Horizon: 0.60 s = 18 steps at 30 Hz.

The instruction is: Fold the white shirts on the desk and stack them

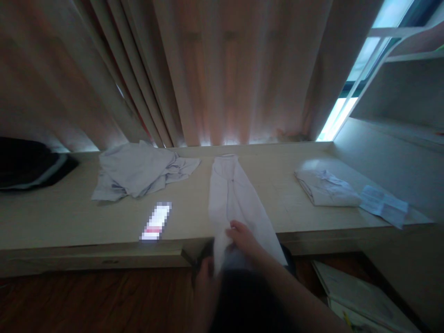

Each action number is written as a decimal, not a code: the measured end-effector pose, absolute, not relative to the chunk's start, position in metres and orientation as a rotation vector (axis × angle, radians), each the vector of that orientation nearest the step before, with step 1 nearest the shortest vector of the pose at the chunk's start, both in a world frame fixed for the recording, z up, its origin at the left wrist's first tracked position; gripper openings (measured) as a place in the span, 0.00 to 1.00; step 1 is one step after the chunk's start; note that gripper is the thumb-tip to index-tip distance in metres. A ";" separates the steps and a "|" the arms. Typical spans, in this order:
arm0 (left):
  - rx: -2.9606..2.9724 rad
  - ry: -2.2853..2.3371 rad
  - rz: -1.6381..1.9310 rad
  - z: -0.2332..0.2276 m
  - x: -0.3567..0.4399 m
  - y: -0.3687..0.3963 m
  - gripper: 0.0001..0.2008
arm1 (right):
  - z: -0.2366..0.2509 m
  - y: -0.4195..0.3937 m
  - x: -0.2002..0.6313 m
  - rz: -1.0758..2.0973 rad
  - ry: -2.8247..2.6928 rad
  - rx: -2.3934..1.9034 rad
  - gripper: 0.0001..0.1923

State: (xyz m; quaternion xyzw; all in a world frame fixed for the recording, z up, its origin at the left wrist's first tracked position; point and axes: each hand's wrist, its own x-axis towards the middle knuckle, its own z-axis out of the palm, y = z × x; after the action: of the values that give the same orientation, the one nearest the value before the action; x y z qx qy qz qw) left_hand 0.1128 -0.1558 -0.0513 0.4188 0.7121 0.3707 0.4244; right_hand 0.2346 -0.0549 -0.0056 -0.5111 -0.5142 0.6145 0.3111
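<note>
Fingers of the right hand [243,236] lie curled together on the near end of a long pale garment [232,199], pressing or pinching the cloth at the front edge of the desk [69,222]. The left hand [206,273] sits lower, below the desk edge and just beside the hanging end of the same garment; it is blurred and in shadow, so whether its fingers close on the cloth cannot be told, though it seems to touch it.

That garment stretches as a narrow strip from the back of the desk, near the curtain [222,74], straight toward the person, with its near end spilling over the edge between the two hands.

To the left of it, well apart, a crumpled shirt [138,169] lies spread in loose folds. Between that shirt and the strip, nearer the front edge, rests a small bright flat object [156,221] whose surface is pixelated. At the far left a dark bundle of fabric [27,164] rests on the desk.

To the right, a folded pale shirt [326,187] sits neatly, and just beside it, touching or nearly so, lies a light sheet of paper or cloth [383,203]. White shelving [398,88] rises at the right by a strip of window
</note>
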 end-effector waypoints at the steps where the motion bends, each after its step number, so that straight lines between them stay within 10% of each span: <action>1: 1.041 1.801 0.915 -0.053 0.113 -0.156 0.11 | -0.004 -0.055 0.234 1.625 -1.350 -1.340 0.09; 18: 0.842 1.695 0.723 -0.064 0.081 -0.161 0.21 | -0.041 -0.083 0.292 1.258 -1.820 -1.672 0.19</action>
State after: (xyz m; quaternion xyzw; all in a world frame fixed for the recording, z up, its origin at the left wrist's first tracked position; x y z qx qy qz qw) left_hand 0.0807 -0.1615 -0.0640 0.3526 0.7098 0.3028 0.5294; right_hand 0.2916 -0.0827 -0.0405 -0.5927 -0.6452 0.4460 0.1830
